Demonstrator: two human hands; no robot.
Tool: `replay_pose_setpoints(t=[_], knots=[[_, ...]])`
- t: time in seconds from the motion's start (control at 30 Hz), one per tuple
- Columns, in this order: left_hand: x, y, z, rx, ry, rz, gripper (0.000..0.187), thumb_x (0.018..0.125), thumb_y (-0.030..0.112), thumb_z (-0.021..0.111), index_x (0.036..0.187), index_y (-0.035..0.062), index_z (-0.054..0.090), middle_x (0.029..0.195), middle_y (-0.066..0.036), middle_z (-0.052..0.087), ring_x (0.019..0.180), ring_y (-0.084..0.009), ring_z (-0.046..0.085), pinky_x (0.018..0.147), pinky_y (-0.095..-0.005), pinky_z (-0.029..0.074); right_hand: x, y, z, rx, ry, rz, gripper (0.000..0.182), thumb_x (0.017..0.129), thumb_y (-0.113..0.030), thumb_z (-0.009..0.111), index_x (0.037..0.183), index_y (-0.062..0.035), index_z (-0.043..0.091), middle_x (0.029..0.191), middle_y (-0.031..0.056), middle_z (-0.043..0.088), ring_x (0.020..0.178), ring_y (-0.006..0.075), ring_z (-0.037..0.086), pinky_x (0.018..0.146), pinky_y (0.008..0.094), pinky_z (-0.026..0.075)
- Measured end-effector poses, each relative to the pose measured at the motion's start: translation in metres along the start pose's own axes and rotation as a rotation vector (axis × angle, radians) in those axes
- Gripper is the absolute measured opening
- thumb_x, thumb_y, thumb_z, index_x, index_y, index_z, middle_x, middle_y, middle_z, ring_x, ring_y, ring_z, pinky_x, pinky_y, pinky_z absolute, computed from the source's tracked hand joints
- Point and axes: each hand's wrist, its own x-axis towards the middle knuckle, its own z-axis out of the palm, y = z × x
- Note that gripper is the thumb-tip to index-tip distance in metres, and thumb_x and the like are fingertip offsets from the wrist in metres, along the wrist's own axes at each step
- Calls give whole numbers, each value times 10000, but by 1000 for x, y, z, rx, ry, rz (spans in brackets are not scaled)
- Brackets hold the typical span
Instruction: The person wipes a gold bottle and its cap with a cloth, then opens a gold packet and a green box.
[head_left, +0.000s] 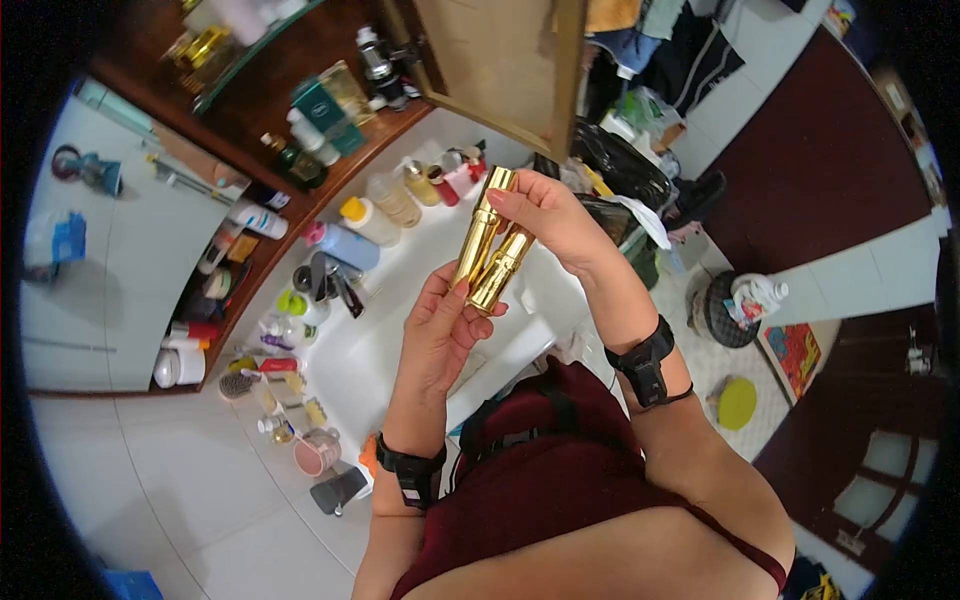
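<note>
Two shiny gold tubes that look like lipsticks, one longer-looking tube (pixel 482 228) and another tube (pixel 502 268), lie side by side and tilted above the white washbasin (pixel 400 265). My left hand (pixel 437 325) is closed on their lower ends, thumb in front. At their upper ends, my right hand (pixel 548 218) grips them with the thumb over the longer-looking one. Both tubes appear capped; part of each is hidden by my fingers.
Bottles, including a blue bottle (pixel 342 245) and a yellow-capped bottle (pixel 370 220), line the basin's back rim beside the black faucet (pixel 338 285). An open cabinet door (pixel 500 65) juts out above. A pink cup (pixel 317 452) stands at lower left.
</note>
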Motion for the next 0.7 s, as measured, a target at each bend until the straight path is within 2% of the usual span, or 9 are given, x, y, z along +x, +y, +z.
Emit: replay_pose_setpoints(t=[0.03, 0.17, 0.37, 0.47, 0.57, 0.63, 0.7], knots=[[5, -5, 4, -1, -4, -36, 304, 920, 179, 496, 1177, 34, 424, 1033, -116, 590, 783, -208, 625, 547, -226, 452, -2, 1, -9, 7, 32, 38, 238, 856, -283, 623, 843, -53, 563, 775, -15, 597, 684, 53, 527, 623, 193, 424], [22, -24, 18, 10, -71, -143, 296, 919, 174, 493, 1169, 28, 430, 1019, -106, 590, 782, -198, 626, 543, -221, 451, -16, 2, -36, -45, 109, 38, 217, 862, -297, 611, 836, -89, 554, 750, -42, 576, 668, 31, 505, 607, 187, 410], [41, -43, 31, 34, -178, -265, 311, 916, 173, 497, 1180, 26, 421, 1038, -103, 585, 818, -193, 624, 583, -235, 469, -32, 9, -67, -24, 248, 14, 204, 858, -277, 618, 812, -90, 551, 738, -39, 572, 651, 31, 497, 602, 182, 406], [48, -50, 35, 60, -195, -312, 328, 914, 178, 502, 1192, 26, 417, 1050, -103, 582, 823, -197, 623, 601, -240, 477, -40, 13, -79, -26, 305, 4, 261, 840, -297, 640, 804, -58, 542, 719, -15, 582, 639, 51, 524, 586, 192, 420], [54, -58, 37, 74, -210, -352, 349, 909, 181, 509, 1204, 24, 409, 1060, -106, 578, 831, -204, 621, 617, -246, 488, -48, 16, -86, 6, 332, 41, 202, 875, -267, 586, 923, -71, 581, 775, -22, 594, 689, 50, 540, 621, 195, 426], [56, -64, 35, 72, -233, -381, 360, 905, 180, 514, 1210, 22, 405, 1066, -110, 576, 837, -209, 620, 630, -251, 495, -56, 18, -93, 18, 330, 65, 226, 893, -250, 550, 1025, -74, 600, 812, -17, 609, 738, 58, 564, 655, 209, 439], [58, -68, 36, 107, -234, -408, 358, 903, 176, 516, 1208, 22, 408, 1068, -110, 576, 838, -212, 619, 644, -259, 501, -63, 24, -100, 39, 356, 98, 203, 888, -236, 551, 989, -69, 606, 808, -21, 605, 724, 58, 558, 661, 217, 443]])
